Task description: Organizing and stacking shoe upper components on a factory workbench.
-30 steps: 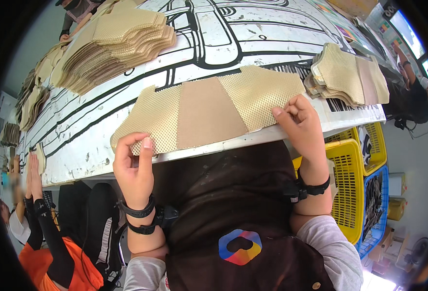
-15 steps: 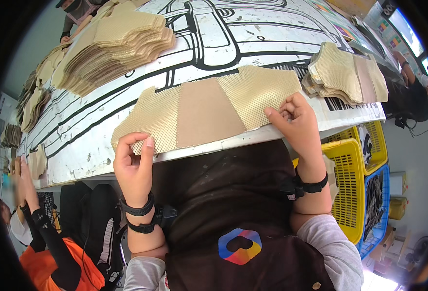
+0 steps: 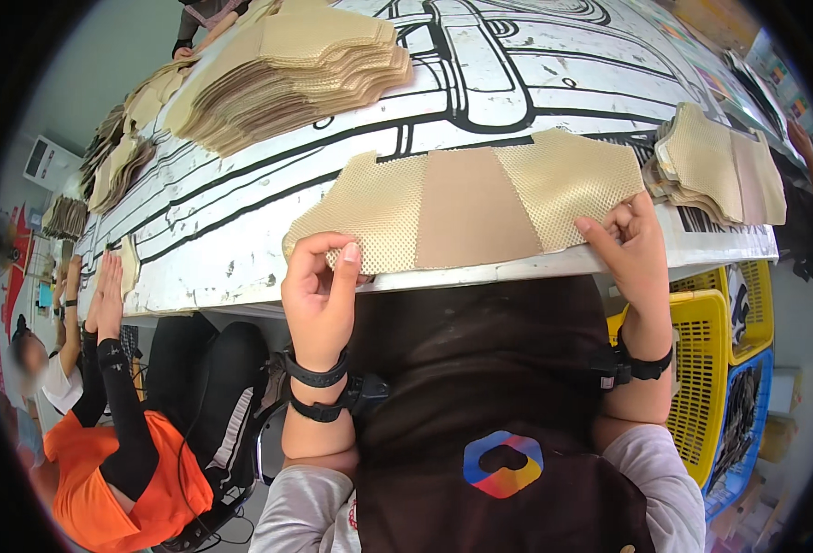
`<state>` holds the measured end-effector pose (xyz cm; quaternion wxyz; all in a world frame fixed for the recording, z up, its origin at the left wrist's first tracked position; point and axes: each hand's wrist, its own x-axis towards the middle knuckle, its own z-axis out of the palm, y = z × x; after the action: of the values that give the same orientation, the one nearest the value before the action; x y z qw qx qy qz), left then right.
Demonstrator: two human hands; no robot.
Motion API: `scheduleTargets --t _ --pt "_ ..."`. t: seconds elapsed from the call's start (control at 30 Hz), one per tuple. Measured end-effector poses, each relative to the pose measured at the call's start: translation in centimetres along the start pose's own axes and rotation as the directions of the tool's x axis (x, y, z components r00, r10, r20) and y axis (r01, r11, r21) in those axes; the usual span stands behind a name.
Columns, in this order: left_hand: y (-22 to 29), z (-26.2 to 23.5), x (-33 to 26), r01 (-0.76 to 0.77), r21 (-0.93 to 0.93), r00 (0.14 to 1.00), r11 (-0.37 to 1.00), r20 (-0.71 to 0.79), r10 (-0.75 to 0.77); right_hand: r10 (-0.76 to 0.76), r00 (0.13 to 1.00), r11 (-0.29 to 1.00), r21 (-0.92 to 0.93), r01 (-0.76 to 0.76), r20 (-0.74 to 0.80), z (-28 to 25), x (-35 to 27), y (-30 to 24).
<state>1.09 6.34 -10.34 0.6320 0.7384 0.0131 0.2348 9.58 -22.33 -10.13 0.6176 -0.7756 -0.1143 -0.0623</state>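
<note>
A beige mesh fabric panel [image 3: 476, 205] with a smooth tan centre strip lies spread along the table's near edge. My left hand [image 3: 322, 281] pinches its lower left corner between thumb and fingers. At the panel's right end, my right hand [image 3: 630, 241] has its fingers curled on the edge, with the thumb on the near side. A stack of similar panels [image 3: 706, 164] sits just to the right, on the table corner. Farther off at the left rises a taller stack of mesh pieces [image 3: 287, 78].
The white table [image 3: 241, 230] bears bold black line drawings. Smaller fabric piles [image 3: 121, 175] stand at its far left. Below the right side are a yellow basket [image 3: 701, 369] and a blue basket [image 3: 743, 433]. A person in an orange top [image 3: 139, 479] sits to my left, palms together.
The view has swung left, so everything sits farther right in the picture. Both hands keep their places on the fabric panel, which stays flat at the table edge.
</note>
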Motion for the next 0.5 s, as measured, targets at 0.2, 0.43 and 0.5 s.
scheduleTargets --t 0.2,0.43,0.5 --pt "0.3 -0.2 -0.2 -0.032 0.006 0.998 0.999 -0.052 0.032 0.035 0.999 0.998 0.043 -0.037 0.04 -0.3 -0.8 -0.4" --pt "0.9 -0.4 -0.3 -0.079 0.164 0.995 0.983 -0.039 0.087 0.018 1.0 0.994 -0.109 -0.017 0.008 0.4 -1.8 -1.2" --pt "1.4 -0.4 -0.5 -0.031 0.351 0.995 0.936 -0.076 0.062 0.01 1.0 0.989 -0.147 -0.012 -0.013 0.5 -1.8 -1.2"
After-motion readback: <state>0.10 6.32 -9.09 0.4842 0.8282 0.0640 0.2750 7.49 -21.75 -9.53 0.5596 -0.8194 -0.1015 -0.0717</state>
